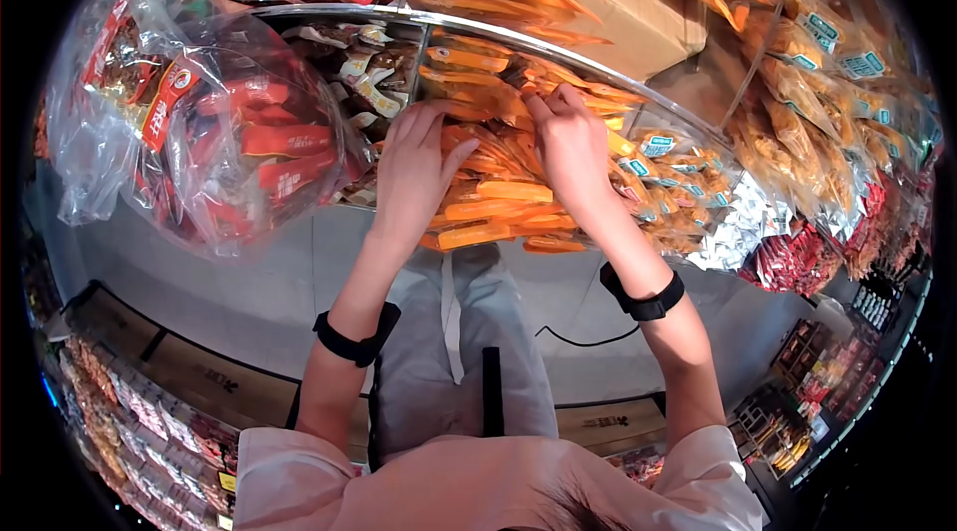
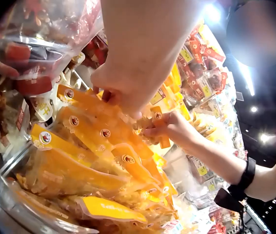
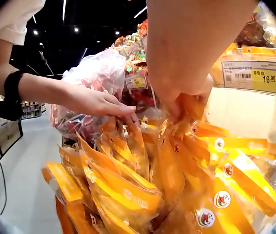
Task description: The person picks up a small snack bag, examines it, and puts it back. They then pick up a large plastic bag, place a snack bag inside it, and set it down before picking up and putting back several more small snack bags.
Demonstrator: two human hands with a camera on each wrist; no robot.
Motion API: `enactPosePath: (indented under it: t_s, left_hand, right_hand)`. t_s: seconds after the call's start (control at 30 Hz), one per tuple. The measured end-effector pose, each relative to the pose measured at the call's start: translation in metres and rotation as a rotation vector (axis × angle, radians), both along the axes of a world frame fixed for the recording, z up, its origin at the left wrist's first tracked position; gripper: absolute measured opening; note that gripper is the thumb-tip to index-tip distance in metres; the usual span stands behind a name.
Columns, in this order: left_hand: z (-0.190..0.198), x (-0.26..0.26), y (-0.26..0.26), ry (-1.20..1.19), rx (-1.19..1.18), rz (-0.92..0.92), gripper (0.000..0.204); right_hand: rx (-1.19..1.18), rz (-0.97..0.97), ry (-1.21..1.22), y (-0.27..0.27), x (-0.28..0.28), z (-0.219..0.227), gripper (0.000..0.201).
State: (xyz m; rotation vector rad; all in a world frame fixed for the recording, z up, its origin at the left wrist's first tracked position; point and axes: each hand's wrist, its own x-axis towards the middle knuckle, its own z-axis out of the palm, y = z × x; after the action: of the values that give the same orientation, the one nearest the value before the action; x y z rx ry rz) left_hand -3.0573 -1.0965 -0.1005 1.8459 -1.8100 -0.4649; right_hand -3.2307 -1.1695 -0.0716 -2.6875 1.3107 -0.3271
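Observation:
Flat orange snack packets [image 1: 513,190] stand tightly side by side in a clear-walled bin before me. Among those toward the back, my right hand [image 1: 571,132] pinches the top of one orange snack packet [image 3: 192,107] between thumb and fingers. The left wrist view shows the same right hand [image 2: 173,126] from the side. At the bin's left side, my left hand [image 1: 414,157] rests on the packets with its fingers extended and the thumb apart. In the right wrist view, the fingertips of the left hand [image 3: 104,103] dip behind packet tops and are partly hidden.
A bulging clear plastic bag [image 1: 244,42] of red packets sits left of the bin. Brown-and-white packets [image 1: 369,72] fill the neighbouring compartment. Blue-labelled packets [image 1: 658,146] lie to the right. Behind rises a cardboard box [image 1: 648,42]; a price tag [image 3: 255,75] faces outward.

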Motion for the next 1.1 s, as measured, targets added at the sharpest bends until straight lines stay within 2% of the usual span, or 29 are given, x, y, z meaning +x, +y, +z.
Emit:
enactPosePath:
  t_s: [0.07,0.17,0.47,0.53,0.6,0.67,0.8,0.87,0.93,1.07,1.1]
  left_hand:
    - [0.0,0.001,0.0,0.018,-0.01,0.001,0.041]
    - [0.002,0.006,-0.001,0.001,0.0,0.039,0.039]
    - [0.0,0.009,-0.007,0.004,-0.034,0.068,0.036]
    - [0.0,0.012,-0.009,-0.021,-0.051,0.053,0.036]
    - [0.0,0.012,-0.008,-0.029,-0.045,0.049,0.036]
    - [-0.002,0.011,-0.006,-0.029,-0.043,0.045,0.035]
    - [-0.002,0.009,-0.005,0.011,-0.032,0.054,0.034]
    - [-0.001,0.007,-0.006,0.04,-0.024,0.055,0.034]
    - [-0.003,0.007,-0.005,0.018,-0.06,0.06,0.032]
    - [-0.001,0.007,-0.004,-0.003,-0.033,0.029,0.031]
    - [-0.001,0.006,-0.004,-0.004,-0.041,0.016,0.03]
  right_hand:
    - [-0.004,-0.008,0.034,-0.002,0.0,-0.003,0.023]
    - [0.006,0.013,-0.043,-0.003,0.002,0.005,0.033]
    - [0.089,0.051,-0.096,-0.007,0.006,-0.007,0.022]
    - [0.022,0.033,-0.03,-0.016,-0.004,0.006,0.02]
    - [0.017,0.006,-0.077,-0.014,-0.007,0.013,0.02]
    - [0.052,0.052,0.027,-0.01,-0.009,0.015,0.02]
    - [0.069,0.099,0.075,0.002,0.002,-0.016,0.022]
    - [0.046,0.098,-0.004,0.0,0.005,-0.025,0.026]
    - [0.069,0.056,-0.103,0.001,0.012,-0.022,0.01]
    - [0.056,0.039,-0.1,0.003,0.009,-0.043,0.01]
    - [0.093,0.055,-0.033,0.001,0.01,-0.048,0.011]
